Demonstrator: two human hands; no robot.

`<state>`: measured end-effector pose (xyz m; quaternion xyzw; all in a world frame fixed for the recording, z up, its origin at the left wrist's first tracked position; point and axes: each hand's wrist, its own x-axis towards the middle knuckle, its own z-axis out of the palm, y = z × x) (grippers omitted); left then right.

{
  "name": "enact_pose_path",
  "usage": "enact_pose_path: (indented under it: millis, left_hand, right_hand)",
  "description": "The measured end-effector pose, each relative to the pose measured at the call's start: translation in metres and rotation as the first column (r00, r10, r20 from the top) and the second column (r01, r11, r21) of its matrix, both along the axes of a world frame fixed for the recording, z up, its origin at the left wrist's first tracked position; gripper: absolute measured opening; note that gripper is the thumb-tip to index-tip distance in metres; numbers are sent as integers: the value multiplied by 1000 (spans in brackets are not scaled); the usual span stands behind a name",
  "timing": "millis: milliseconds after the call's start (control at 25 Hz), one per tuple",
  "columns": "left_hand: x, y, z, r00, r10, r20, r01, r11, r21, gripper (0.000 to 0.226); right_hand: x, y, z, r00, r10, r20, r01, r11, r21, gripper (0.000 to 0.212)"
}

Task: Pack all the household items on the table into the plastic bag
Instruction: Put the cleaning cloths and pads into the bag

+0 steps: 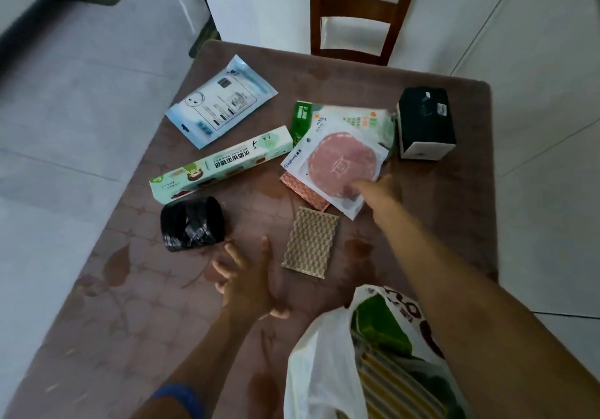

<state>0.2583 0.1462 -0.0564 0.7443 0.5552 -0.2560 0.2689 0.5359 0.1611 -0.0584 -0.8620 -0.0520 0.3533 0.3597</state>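
A white plastic bag lies open at the table's near edge, with green and striped items inside. My right hand reaches across and touches the near edge of a white packet showing a pink disc; whether it grips the packet I cannot tell. My left hand hovers with spread fingers, empty, beside a black roll of bags and a beige textured sponge cloth. A long mint-green foil box, a pale blue pouch and a black-and-white box lie farther away.
A pink textured cloth and green packets lie under the pink-disc packet. The table has a brown leaf-patterned cover. A wooden chair stands at the far edge. Tiled floor surrounds the table.
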Motion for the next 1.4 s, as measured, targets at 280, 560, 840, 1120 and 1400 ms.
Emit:
enact_pose_path:
  millis: [280, 560, 840, 1120, 1400]
  left_hand:
    - [6, 5, -3, 999, -3, -52, 3, 1000, -14, 154]
    - [8, 5, 3, 999, 5, -47, -6, 1000, -24, 154]
    - [5, 4, 0, 1000, 6, -20, -6, 1000, -15, 155]
    - [3, 4, -5, 1000, -5, -19, 5, 1000, 9, 156]
    - [3, 5, -6, 999, -14, -34, 15, 1000, 19, 155]
  right_hand:
    - [-4, 13, 8, 961, -106, -255, 213, 871, 443, 34]
    - [76, -51, 53, 935, 349, 57, -351, 936, 27, 37]
    - [-29, -51, 29, 474, 817, 328, -741, 572, -353, 61]
    - [-58, -18, 23, 706, 704, -80, -702, 710, 52, 24]
    - [-29, 38, 3, 737, 617, 275, -584, 787, -199, 72]
